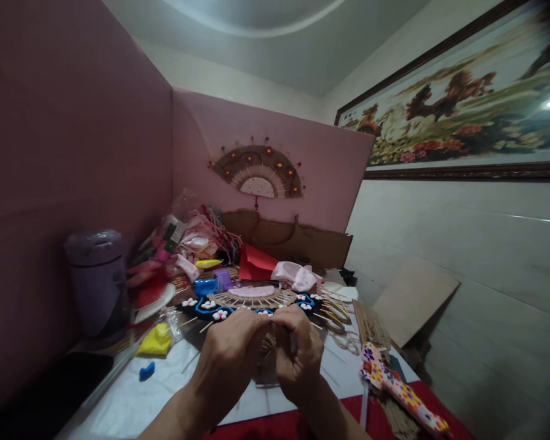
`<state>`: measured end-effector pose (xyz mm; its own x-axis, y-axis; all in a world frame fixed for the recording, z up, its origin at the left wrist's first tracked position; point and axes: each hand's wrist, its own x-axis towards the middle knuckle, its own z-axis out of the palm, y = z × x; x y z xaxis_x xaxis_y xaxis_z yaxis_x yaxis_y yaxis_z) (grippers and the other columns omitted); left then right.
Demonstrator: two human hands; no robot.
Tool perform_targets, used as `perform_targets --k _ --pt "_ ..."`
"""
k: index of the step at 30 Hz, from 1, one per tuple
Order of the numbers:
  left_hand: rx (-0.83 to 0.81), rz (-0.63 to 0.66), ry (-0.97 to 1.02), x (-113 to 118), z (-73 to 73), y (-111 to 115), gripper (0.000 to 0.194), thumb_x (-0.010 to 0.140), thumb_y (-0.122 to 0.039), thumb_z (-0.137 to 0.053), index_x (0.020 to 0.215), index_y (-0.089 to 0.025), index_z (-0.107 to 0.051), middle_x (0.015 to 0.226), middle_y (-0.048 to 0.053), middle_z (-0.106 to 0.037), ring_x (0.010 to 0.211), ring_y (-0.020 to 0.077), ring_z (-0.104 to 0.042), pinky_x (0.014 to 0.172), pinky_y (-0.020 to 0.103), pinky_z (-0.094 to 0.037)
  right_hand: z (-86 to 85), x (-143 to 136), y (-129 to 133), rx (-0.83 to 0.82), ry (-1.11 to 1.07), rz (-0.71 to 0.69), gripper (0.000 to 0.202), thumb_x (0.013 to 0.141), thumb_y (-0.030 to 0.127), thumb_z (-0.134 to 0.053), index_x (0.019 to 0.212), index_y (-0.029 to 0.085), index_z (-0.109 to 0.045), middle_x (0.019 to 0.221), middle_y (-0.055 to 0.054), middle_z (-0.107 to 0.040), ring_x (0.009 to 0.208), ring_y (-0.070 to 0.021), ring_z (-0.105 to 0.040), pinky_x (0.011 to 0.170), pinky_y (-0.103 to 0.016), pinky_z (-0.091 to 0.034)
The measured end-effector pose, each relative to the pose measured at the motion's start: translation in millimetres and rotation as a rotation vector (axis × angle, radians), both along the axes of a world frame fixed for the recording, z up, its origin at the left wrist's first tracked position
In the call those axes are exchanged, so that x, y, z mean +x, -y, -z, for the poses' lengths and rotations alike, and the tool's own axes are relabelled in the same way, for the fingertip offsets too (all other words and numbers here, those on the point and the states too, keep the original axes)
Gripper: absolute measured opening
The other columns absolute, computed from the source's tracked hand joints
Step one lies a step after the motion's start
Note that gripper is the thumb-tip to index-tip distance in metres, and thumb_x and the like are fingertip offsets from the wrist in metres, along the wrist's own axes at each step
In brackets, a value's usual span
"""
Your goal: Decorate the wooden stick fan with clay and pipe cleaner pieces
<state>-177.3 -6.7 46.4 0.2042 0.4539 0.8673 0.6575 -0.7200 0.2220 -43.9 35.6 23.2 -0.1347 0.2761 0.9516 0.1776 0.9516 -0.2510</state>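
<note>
A handmade fan [252, 299] lies in front of me, its curved outer edge towards me. It has a pink half-round centre, pale ribs and a dark band with white clay flowers and blue wavy lines. Thin sticks poke out past its rim. My left hand [233, 348] and my right hand [299, 354] meet at the middle of that outer edge. Both are closed, thumbs and fingertips pinched close together. Whatever sits between the fingertips is hidden, and I cannot tell whether they grip the fan itself. A white flower shows just beyond them.
Yellow clay [154, 340] and a blue clay lump [146, 371] lie left. A purple canister [96, 287] stands further left. Behind are red paper [256, 263] and heaped fabric [197, 238]. A flower-decorated piece [394, 385] lies right; another fan [261, 168] hangs on the pink panel.
</note>
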Motion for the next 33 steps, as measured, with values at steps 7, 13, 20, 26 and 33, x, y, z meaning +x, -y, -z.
perform_targets --k 7,13,20,26,33 --pt "-0.035 -0.023 0.09 0.6 3.4 3.0 0.011 0.085 -0.01 -0.048 0.087 -0.019 -0.053 0.073 0.001 -0.06 0.066 0.0121 -0.055 0.059 0.023 -0.042 -2.0 1.0 1.8 0.109 0.033 0.058 0.03 0.079 0.0 -0.046 0.102 0.018 -0.051 0.086 -0.006 -0.058 0.08 -0.0165 -0.055 0.07 -0.031 -0.046" --pt "0.042 0.1 0.034 -1.5 2.3 1.4 0.024 0.085 -0.005 -0.047 0.102 -0.02 -0.055 0.081 0.002 -0.064 0.075 0.0116 -0.058 0.067 0.022 -0.044 -1.6 0.1 2.3 -0.025 0.017 0.054 0.016 0.083 0.006 -0.045 0.091 0.019 -0.051 0.078 -0.003 -0.056 0.071 -0.0147 -0.054 0.063 -0.028 -0.043" --pt "0.034 0.084 0.078 -2.1 2.9 0.0 0.015 0.086 -0.007 -0.045 0.081 -0.017 -0.054 0.066 0.0 -0.056 0.061 0.0106 -0.052 0.056 0.022 -0.041 -1.9 0.3 5.4 -0.061 0.051 0.011 0.013 0.083 0.008 -0.045 0.087 0.019 -0.052 0.075 -0.002 -0.056 0.069 -0.0147 -0.054 0.061 -0.028 -0.041" --pt "-0.051 0.095 0.142 -1.6 2.9 0.3 0.013 0.086 -0.009 -0.047 0.078 -0.017 -0.053 0.067 0.0 -0.057 0.061 0.0109 -0.053 0.057 0.022 -0.044 -3.3 1.5 7.2 -0.068 0.052 0.039 0.012 0.083 0.009 -0.044 0.086 0.019 -0.05 0.073 -0.001 -0.056 0.067 -0.0141 -0.054 0.061 -0.027 -0.039" --pt "0.198 0.128 -0.037 -4.6 -1.1 0.7 0.018 0.085 -0.006 -0.044 0.087 -0.017 -0.058 0.073 0.006 -0.064 0.066 0.0135 -0.059 0.058 0.024 -0.047 -2.4 4.1 6.6 -0.152 0.06 -0.023 0.01 0.084 0.013 -0.044 0.08 0.02 -0.049 0.069 0.001 -0.052 0.061 -0.0126 -0.05 0.058 -0.026 -0.036"
